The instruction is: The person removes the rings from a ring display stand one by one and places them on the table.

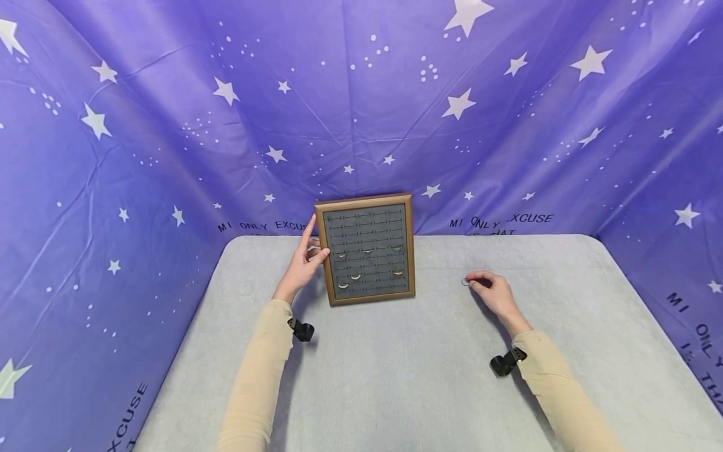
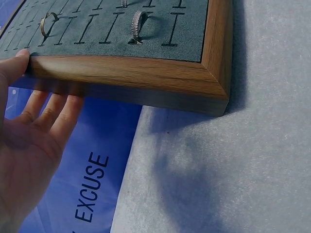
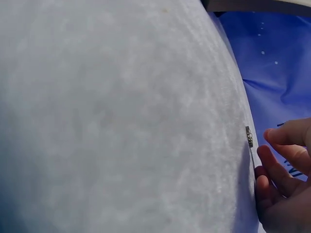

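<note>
A wood-framed ring display board (image 1: 364, 232) stands tilted up at the back of the table, its grey padded face lined with slots. Several rings sit in the lower slots, among them a studded ring (image 2: 138, 26) near the frame's edge. My left hand (image 1: 302, 267) grips the board's left side, thumb at the front edge of the frame and fingers behind it. Over to the right, a loose silvery ring (image 1: 465, 282) is on the table right at the fingertips of my right hand (image 1: 494, 295). In the right wrist view, thumb and fingers stand slightly apart beside this studded ring (image 3: 249, 137).
The grey table (image 1: 384, 376) has rounded back corners. A purple curtain with white stars (image 1: 350, 113) hangs close behind the table and along both sides. Each wrist wears a small black camera, such as the right wrist camera (image 1: 507, 362).
</note>
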Demonstrator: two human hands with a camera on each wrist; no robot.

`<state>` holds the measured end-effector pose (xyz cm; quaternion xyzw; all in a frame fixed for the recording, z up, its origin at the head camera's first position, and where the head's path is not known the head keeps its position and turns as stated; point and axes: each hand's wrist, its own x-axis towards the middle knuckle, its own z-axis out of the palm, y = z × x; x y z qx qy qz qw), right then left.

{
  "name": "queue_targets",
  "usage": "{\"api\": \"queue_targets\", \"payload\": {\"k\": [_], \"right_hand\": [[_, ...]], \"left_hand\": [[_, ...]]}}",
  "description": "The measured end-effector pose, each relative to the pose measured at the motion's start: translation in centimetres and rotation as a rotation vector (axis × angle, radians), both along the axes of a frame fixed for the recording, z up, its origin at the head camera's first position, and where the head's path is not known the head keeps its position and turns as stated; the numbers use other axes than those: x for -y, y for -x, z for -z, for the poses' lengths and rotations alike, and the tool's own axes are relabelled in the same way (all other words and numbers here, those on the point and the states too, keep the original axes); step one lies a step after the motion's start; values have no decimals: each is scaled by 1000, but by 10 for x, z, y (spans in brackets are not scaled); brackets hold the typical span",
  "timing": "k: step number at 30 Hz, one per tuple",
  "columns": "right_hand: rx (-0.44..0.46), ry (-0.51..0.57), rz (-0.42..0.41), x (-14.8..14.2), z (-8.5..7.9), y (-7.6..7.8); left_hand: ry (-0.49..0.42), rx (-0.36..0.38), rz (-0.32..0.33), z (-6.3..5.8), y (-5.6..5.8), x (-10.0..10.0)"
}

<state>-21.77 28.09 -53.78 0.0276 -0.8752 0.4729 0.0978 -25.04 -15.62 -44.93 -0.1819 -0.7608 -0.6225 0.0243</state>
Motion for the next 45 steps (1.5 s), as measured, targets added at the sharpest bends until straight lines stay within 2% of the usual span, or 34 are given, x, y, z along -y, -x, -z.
{"api": "queue_targets", "payload": {"k": [13,18,21,23,28,31,39,45], "right_hand": [[23,238,-21,17,-9,-6],[80,286,-28,27,-19,-8],[121,301,-37,36,-37,-14],[129,304,-45,40,-40,-14],[80,296,-64,43,-30,-6],[72,288,-85,50,-35,-6],[78,295,-176,84,-74,-15],[56,273,-213,101,-66,-4]], "left_hand": [[-14,-12,1,0,0,0],[-8,-11,-3,1,0,0],[-6,-13,-4,1,0,0],[-5,-12,-5,1,0,0],[-13,-12,2,1,0,0],[-27,-6,15,1,1,1],[-65,10,37,3,3,6],[-70,21,46,3,4,6]]}}
